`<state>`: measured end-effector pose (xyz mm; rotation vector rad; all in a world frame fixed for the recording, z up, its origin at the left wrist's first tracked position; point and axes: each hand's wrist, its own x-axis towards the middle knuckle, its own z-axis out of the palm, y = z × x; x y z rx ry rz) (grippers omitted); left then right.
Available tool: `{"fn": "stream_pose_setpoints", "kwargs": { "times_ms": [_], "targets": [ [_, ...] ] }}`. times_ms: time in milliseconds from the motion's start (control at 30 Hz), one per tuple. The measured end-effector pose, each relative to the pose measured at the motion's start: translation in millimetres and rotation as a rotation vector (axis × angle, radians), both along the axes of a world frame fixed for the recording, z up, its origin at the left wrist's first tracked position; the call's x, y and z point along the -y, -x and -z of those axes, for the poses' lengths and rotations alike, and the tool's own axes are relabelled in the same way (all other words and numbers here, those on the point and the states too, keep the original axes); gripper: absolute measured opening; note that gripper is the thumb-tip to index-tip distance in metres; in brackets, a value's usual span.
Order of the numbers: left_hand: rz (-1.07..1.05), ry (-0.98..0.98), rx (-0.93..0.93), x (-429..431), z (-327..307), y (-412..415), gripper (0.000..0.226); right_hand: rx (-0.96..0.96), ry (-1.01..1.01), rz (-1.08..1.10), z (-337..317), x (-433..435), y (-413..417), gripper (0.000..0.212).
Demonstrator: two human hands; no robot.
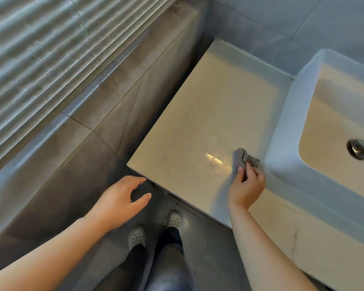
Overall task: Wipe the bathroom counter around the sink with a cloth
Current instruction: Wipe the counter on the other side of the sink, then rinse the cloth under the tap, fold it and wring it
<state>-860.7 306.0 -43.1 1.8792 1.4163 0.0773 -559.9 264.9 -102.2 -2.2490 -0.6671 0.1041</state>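
Right hand (pixel 247 183): pinching bunched grey cloth (pixel 243 159) on glossy pale counter (pixel 198 114).
Left hand (pixel 122 198): open wide, empty, over grey floor (pixel 208 238).
Sink (pixel 282 143): white, just beside the gripping hand.

Pale veined stone counter (pixel 198 114), glossy, glare near front. White vessel sink (pixel 282 133) seated on right part. Bunched grey cloth (pixel 243 159) touching surface just beside sink.

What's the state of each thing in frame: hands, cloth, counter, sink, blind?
cloth: bunched, on the counter beside the sink.
right hand: grips the cloth.
left hand: open, holds nothing, beyond the counter's corner.
counter: glossy, glare by the cloth; wet or dry unclear.
sink: basin shows no standing water.
blind: lowered.
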Motion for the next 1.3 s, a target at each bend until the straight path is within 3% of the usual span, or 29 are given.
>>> {"fn": "stream_pose_setpoints", "kwargs": {
  "times_ms": [100, 433, 533, 667, 900, 1033, 1200, 1300],
  "targets": [
    [-0.022, -0.013, -0.015, -1.9, 0.4, 6.7, 0.053, 0.039, -0.007, -0.043, 4.8, -22.1, 21.5, 0.025],
    [-0.151, 0.021, -0.050, -0.2, 1.2, 52.0, 0.051, 0.034, 0.058, -0.539, 3.6, -25.5, 136.0, 0.028],
    [-0.172, 0.039, -0.028, 1.7, 1.0, 67.1, 0.052, -0.048, 0.067, -0.653, -1.9, -12.8, 160.4, 0.027],
    [-0.176, 0.062, 0.003, 4.5, -3.4, 81.8, 0.052, -0.359, 0.126, -0.777, -23.2, 2.9, 169.7, 0.023],
    [-0.064, 0.028, 0.110, -5.5, -29.5, 67.6, 0.050, -0.513, 0.027, -0.487, -94.6, 29.3, 128.7, 0.020],
    [0.075, 0.022, 0.173, -20.1, -53.4, 35.6, 0.049, -0.390, -0.016, -0.390, -134.0, 53.1, 93.2, 0.017],
    [0.210, -0.003, 0.237, -31.0, -86.9, -19.5, 0.043, -0.105, 0.069, -0.407, -181.1, 83.2, 49.3, 0.019],
    [0.289, -0.021, 0.281, -29.1, -106.0, -61.2, 0.043, -0.104, 0.021, -0.377, -207.5, 99.3, 21.0, 0.020]
  ]
}}
